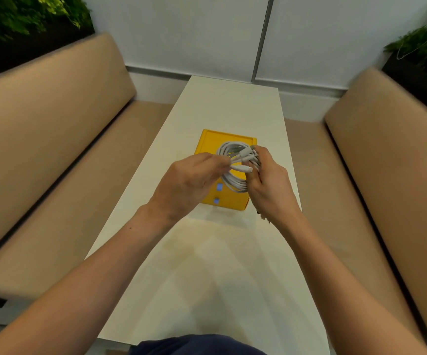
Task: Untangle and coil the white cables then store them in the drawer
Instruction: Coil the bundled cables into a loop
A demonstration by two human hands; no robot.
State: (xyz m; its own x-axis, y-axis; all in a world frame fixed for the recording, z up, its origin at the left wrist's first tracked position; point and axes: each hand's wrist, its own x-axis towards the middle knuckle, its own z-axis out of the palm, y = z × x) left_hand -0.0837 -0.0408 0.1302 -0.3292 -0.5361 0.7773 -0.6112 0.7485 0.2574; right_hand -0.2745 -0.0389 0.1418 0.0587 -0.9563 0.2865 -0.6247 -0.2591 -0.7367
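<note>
Nearing the end of the coiling step. Gripping a coil of white cable (pixel 235 187) in the right hand (pixel 271 185), fingers curled round its right side, just right of frame centre and raised over a yellow box (pixel 222 134) on the white bench (pixel 227 103). Pinching a loose plug end (pixel 243 168) with the left hand (pixel 189 180), fingertips closed on it at the coil's left edge. Both grips clenched on cable, then, neither released. Looks like several neat loops already, with two plug ends crossing the middle of the ring; cannot tell whether one cable or more. No stray tangle visible on the bench.

Judging the box, with two small blue tabs (pixel 219 187) on its near face, to be the drawer unit. Cannot tell whether open or shut, being half hidden behind the hands. Flanked left and right by tan padded seats (pixel 53 124), with greenery (pixel 28 16) in both upper corners.

Next, probably: tuck or wrap the loose end to lock the loops, then free one hand, keeping the other grip tight round the ring, and pull a blue tab to open the drawer. Worth minding the springy cable: easy to lose the loops by slackening too early.
</note>
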